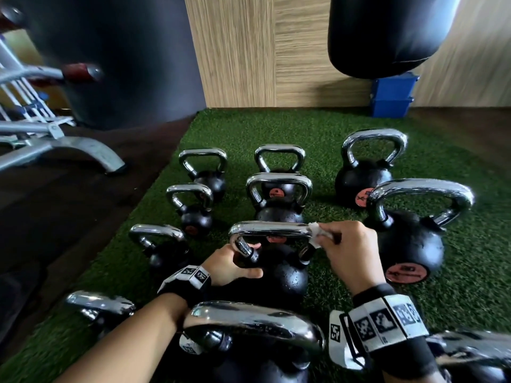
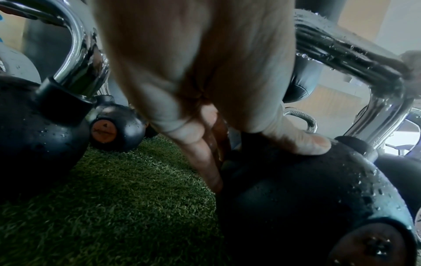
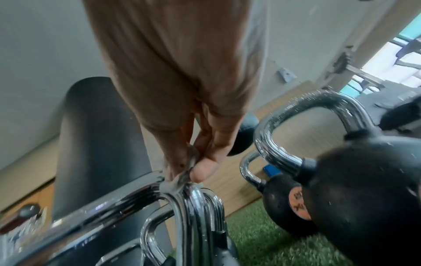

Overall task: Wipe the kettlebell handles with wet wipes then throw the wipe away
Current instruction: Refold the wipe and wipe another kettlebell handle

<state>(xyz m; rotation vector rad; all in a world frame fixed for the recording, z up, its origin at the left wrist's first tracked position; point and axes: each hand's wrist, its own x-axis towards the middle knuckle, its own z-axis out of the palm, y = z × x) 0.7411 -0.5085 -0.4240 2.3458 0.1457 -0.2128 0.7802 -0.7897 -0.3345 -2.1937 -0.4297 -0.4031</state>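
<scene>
Several black kettlebells with chrome handles stand on green turf (image 1: pixel 326 128). The one in front of me (image 1: pixel 284 275) has its chrome handle (image 1: pixel 272 229) spanning between my hands. My left hand (image 1: pixel 235 265) grips the left base of that handle, with its thumb (image 2: pixel 303 144) resting on the black ball (image 2: pixel 296 198). My right hand (image 1: pixel 351 244) pinches a small white wet wipe (image 1: pixel 318 234) against the handle's right corner. The right wrist view has the wipe (image 3: pixel 180 180) squeezed between thumb and fingers on the chrome bend (image 3: pixel 193 203).
A big kettlebell (image 1: pixel 412 236) stands right beside my right hand, and another handle (image 1: pixel 257 322) lies just under my forearms. A black punching bag (image 1: pixel 387 34) hangs at the back right above a blue box (image 1: pixel 392 95). A grey bench frame (image 1: pixel 69 150) stands at left.
</scene>
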